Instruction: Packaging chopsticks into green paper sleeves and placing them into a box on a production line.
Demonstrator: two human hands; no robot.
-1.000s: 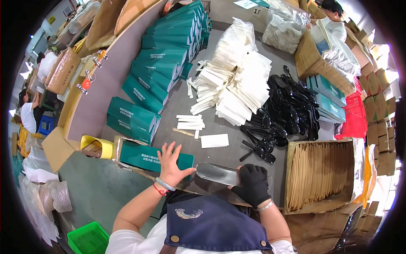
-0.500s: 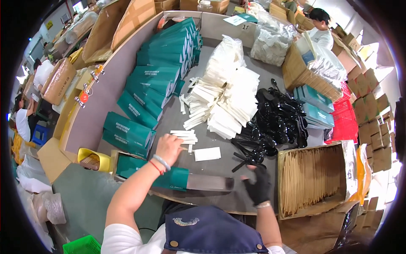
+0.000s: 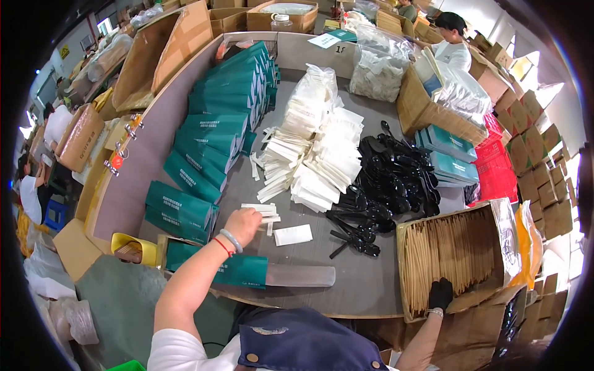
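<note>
While the bare left hand [image 3: 243, 226] curls its fingers down at the edge of some small white strips [image 3: 267, 210], the black-gloved right hand [image 3: 441, 295] reaches over the near side of an open carton [image 3: 507, 241] packed with thin tan sticks [image 3: 447, 250]; whether the left fingers pinch a strip cannot be told, and whether the gloved ones grip any sticks cannot be told either; the strips lie on the grey table [image 3: 368, 290], just beside a folded white paper piece [image 3: 293, 235]; nearer the person, a clear sleeve [image 3: 303, 276] sticks out to the right from a green package [image 3: 241, 271], which the left forearm partly covers; beyond the strips rises a heap of white packets [image 3: 328, 157], with a pile of black spoons [image 3: 399, 173] to its right, between it and a stack of green boxes [image 3: 451, 157]; more green folders [image 3: 201, 148] lean in an overlapping row along the left partition
</note>
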